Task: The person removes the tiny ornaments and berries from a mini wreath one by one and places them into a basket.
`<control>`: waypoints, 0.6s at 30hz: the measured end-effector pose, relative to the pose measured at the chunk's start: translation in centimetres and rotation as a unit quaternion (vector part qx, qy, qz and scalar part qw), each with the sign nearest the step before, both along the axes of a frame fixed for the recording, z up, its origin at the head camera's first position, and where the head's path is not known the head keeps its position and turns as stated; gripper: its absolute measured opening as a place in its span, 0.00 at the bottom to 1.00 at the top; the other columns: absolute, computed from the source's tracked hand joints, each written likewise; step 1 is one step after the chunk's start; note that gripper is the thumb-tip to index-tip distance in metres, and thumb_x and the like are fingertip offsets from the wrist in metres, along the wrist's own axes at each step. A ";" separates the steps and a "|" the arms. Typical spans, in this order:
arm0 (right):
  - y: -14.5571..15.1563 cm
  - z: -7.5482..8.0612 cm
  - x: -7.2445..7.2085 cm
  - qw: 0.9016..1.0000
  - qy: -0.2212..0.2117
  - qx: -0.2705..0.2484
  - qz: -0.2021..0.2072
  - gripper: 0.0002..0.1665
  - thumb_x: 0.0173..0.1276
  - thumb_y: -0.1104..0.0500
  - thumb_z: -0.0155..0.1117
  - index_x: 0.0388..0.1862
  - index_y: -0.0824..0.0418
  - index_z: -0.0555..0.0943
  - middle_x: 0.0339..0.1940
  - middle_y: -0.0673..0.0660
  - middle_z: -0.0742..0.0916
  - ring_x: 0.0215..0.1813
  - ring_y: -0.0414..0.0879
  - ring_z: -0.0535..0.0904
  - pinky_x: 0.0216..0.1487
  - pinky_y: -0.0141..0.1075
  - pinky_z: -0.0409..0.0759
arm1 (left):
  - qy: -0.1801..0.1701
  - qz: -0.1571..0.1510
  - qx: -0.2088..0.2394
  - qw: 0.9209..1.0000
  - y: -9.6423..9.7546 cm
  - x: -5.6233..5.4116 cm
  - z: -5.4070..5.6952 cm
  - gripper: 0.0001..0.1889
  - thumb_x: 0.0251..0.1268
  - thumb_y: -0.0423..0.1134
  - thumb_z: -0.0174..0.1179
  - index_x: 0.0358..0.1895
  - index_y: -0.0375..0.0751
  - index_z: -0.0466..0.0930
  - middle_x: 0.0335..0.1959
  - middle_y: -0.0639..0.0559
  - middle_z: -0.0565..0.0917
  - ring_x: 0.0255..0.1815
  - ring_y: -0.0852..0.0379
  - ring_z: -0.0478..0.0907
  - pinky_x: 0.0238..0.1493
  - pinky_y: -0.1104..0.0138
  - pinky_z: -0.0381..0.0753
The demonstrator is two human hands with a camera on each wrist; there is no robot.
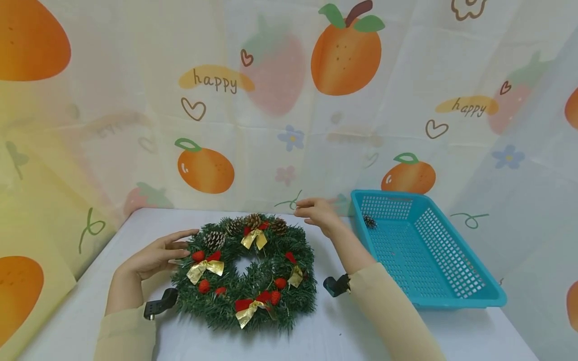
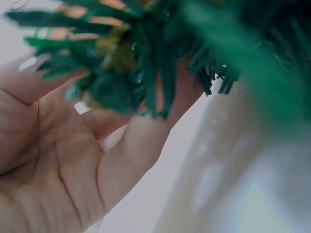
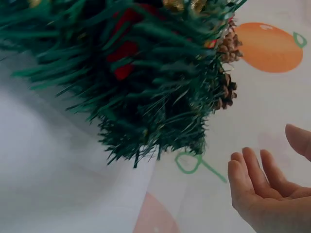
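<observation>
A green wreath (image 1: 244, 273) lies on the table, trimmed with gold-and-red bows (image 1: 206, 268), red berries (image 1: 204, 286) and several pine cones (image 1: 214, 241) along its far side. My left hand (image 1: 155, 254) is at the wreath's left edge, its fingers extended and lightly bent. In the left wrist view, green needles (image 2: 121, 73) overlap those fingers and hide the tips. Beyond the wreath's far right edge, my right hand (image 1: 318, 214) hovers with relaxed fingers and nothing in it. The right wrist view shows this hand (image 3: 272, 187) apart from the greenery.
A blue perforated basket (image 1: 456, 302) stands to the right on the white table (image 1: 316, 341), with one pine cone (image 1: 369, 221) near its left wall. Behind the table hangs a fruit-printed cloth (image 1: 271, 150). Wrist cameras (image 1: 336, 285) sit at both cuffs.
</observation>
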State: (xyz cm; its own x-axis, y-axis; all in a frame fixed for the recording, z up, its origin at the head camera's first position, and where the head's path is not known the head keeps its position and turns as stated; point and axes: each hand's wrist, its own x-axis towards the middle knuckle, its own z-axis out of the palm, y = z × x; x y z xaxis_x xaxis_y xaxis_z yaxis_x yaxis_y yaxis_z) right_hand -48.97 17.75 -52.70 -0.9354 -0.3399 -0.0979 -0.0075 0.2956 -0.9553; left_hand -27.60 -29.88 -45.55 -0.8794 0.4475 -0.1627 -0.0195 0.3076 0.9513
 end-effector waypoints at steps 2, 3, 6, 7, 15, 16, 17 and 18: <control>-0.5 -0.8 -1.0 1.000 -0.004 0.011 0.002 0.38 0.57 0.41 0.74 0.66 0.47 0.74 0.68 0.53 0.78 0.67 0.52 0.75 0.65 0.50 0.76 | -0.003 0.003 0.003 1.000 0.1 0.1 0.1 0.36 0.73 0.40 0.56 0.80 0.50 0.50 0.78 0.24 0.46 0.59 0.69 0.69 0.41 0.62 0.82; -0.9 -0.1 -0.5 1.000 -0.009 0.018 0.000 0.37 0.60 0.44 0.73 0.68 0.48 0.73 0.69 0.54 0.77 0.68 0.52 0.75 0.65 0.51 0.75 | -0.006 0.002 0.004 1.000 0.2 0.2 0.2 0.36 0.73 0.40 0.56 0.80 0.50 0.50 0.78 0.24 0.46 0.57 0.70 0.70 0.41 0.62 0.82; -2.3 3.9 3.5 1.000 0.007 0.025 0.010 0.35 0.64 0.49 0.71 0.69 0.53 0.72 0.67 0.57 0.78 0.66 0.53 0.76 0.63 0.50 0.77 | -0.009 -0.001 0.007 1.000 0.6 0.3 0.2 0.37 0.73 0.40 0.56 0.80 0.49 0.49 0.77 0.23 0.46 0.55 0.70 0.72 0.41 0.62 0.81; -2.9 6.0 5.6 1.000 0.004 0.026 0.006 0.35 0.63 0.51 0.72 0.68 0.54 0.73 0.66 0.57 0.79 0.65 0.53 0.76 0.62 0.49 0.77 | -0.010 -0.001 0.008 1.000 0.7 0.3 0.3 0.37 0.73 0.40 0.56 0.80 0.49 0.50 0.77 0.23 0.46 0.55 0.69 0.73 0.41 0.63 0.81; -7.6 17.3 16.4 0.997 -0.033 0.054 -0.041 0.30 0.65 0.63 0.68 0.66 0.64 0.75 0.69 0.66 0.77 0.71 0.60 0.71 0.72 0.52 0.70 | -0.009 0.003 0.010 1.000 0.3 0.1 0.0 0.37 0.73 0.40 0.57 0.80 0.49 0.50 0.78 0.24 0.46 0.57 0.65 0.73 0.40 0.62 0.81; -7.9 17.5 16.6 0.997 -0.037 0.058 -0.042 0.30 0.65 0.64 0.67 0.66 0.64 0.74 0.69 0.67 0.76 0.72 0.60 0.70 0.72 0.53 0.69 | -0.010 0.004 0.009 1.000 0.2 0.1 0.0 0.37 0.72 0.40 0.57 0.80 0.50 0.50 0.78 0.24 0.46 0.57 0.64 0.72 0.40 0.62 0.81; -8.2 17.6 16.7 0.996 -0.039 0.062 -0.043 0.29 0.66 0.64 0.66 0.67 0.66 0.74 0.69 0.67 0.76 0.72 0.61 0.70 0.73 0.53 0.69 | -0.010 0.006 0.008 1.000 0.1 0.1 0.0 0.37 0.72 0.40 0.57 0.80 0.50 0.50 0.78 0.24 0.46 0.57 0.64 0.73 0.40 0.62 0.81; -8.4 17.6 16.7 0.996 -0.040 0.067 -0.041 0.29 0.66 0.65 0.65 0.67 0.66 0.73 0.69 0.67 0.76 0.72 0.61 0.70 0.73 0.53 0.69 | -0.010 0.007 0.006 1.000 0.0 0.1 0.0 0.37 0.72 0.40 0.57 0.80 0.51 0.50 0.78 0.24 0.46 0.57 0.65 0.73 0.40 0.62 0.81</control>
